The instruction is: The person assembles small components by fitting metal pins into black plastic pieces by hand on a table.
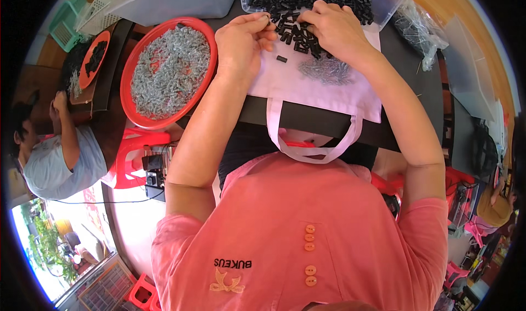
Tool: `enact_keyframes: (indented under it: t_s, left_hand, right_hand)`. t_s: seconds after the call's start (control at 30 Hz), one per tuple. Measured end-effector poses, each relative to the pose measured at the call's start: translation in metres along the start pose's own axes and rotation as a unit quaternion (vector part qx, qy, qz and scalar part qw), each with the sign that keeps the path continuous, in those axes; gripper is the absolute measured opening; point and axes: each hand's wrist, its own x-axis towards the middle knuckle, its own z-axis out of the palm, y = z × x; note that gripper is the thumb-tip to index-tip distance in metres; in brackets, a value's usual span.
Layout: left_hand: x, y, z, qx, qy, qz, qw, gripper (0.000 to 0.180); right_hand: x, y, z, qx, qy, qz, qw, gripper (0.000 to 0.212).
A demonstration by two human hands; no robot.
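My left hand [241, 41] is raised at the left edge of a pile of small black plastic pieces [301, 41]. Its thumb and forefinger are pinched together, with a tiny dark bit showing at their tips, too small to name. Over the right part of the pile is my right hand [338, 30], fingers curled down among the pieces; what they grip is hidden. The pile lies on a pale pink cloth bag [263, 81] whose handles hang over the table's front edge. One black piece [281, 59] lies apart. Nearer me is a heap of thin silvery metal parts [326, 71], perhaps springs.
A round red tray [127, 86] full of silvery parts stands at left. Behind the bag, a clear bin [383, 9] holds many black pieces. A clear plastic bag [424, 29] lies right. At far left, a person [60, 157] sits by an orange-red tray [87, 81].
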Motion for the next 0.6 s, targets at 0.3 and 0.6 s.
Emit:
enact_keyframes:
  t_s: [0.3, 0.6]
  left_hand:
    - [0.002, -0.001, -0.001, -0.001, -0.002, -0.002, 1.000, 0.010]
    - [0.001, 0.002, -0.003, -0.005, 0.003, -0.001, 1.000, 0.010]
  right_hand:
    - [0.032, -0.003, 0.015, 0.030, 0.054, -0.017, 0.998, 0.011]
    - [0.047, -0.011, 0.005, 0.016, -0.064, -0.045, 0.997, 0.009]
